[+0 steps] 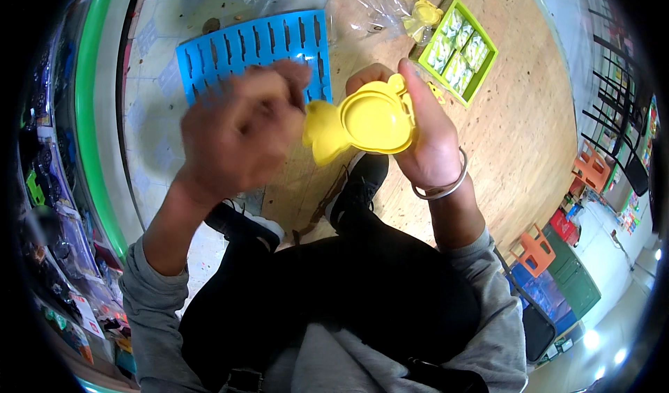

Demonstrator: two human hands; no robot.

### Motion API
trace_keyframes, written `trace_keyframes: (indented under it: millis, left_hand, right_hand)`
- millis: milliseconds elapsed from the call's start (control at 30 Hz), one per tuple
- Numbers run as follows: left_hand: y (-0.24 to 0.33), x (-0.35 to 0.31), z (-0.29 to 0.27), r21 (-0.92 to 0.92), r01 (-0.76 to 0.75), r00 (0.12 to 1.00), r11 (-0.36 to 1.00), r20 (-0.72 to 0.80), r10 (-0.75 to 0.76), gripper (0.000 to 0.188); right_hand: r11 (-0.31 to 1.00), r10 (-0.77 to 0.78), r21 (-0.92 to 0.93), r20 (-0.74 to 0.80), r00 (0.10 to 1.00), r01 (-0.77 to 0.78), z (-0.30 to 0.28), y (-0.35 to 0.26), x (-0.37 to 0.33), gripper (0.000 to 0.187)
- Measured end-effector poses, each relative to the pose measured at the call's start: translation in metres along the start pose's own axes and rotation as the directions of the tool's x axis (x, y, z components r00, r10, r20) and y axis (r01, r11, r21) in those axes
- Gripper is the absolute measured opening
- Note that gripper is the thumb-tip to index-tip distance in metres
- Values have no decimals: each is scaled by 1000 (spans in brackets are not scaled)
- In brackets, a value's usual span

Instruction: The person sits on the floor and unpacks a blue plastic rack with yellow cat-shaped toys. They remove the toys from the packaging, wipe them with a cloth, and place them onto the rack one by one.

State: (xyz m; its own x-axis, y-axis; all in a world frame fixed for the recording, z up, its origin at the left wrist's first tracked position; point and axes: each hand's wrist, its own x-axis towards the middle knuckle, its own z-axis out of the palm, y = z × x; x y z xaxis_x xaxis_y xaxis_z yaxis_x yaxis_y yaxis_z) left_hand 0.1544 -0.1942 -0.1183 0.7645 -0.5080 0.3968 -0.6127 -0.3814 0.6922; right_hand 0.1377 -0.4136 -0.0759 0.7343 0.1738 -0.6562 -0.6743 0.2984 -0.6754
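Note:
My right hand (432, 132) grips a yellow plastic animal-shaped case (378, 120) by its eared end, with the thumb along that side and the fingers behind it. A round, shallow hollow faces up on the case, and its narrower end points toward my left hand. My left hand (240, 128) is smeared by motion just left of the case, its fingers bent. Whether it touches the case or holds anything cannot be made out. Behind it lies a blue tray (300, 41) with rows of dark slots, partly covered by the hand.
Beyond my right hand stands a lime-green divided box (486, 65) of small wrapped packets. Beside it lies another yellow piece (424, 13), next to clear plastic wrap (366, 6). Hanging goods (59, 219) line the left; orange stools (535, 250) stand far right.

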Motion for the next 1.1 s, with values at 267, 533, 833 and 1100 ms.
trace_keyframes:
  millis: [267, 533, 833, 1100]
  left_hand:
    - [27, 49, -7, -301, 53, 998, 952, 30, -47, 27]
    - [22, 52, 4, -396, 391, 913, 831, 282, -296, 27]
    - [-3, 10, -1, -328, 838, 506, 436, 766, -397, 32]
    - [8, -31, 10, -417, 738, 184, -530, 881, -436, 25]
  right_hand:
    - [919, -7, 391, 150, 989, -53, 11, -2, -4, 59]
    - [978, -29, -200, 160, 987, 62, 12, 4, -9, 51]
    - [998, -17, -60, -73, 997, 13, 4, 14, -3, 52]
    - [632, -351, -628, 289, 890, 453, -22, 18, 7, 34]
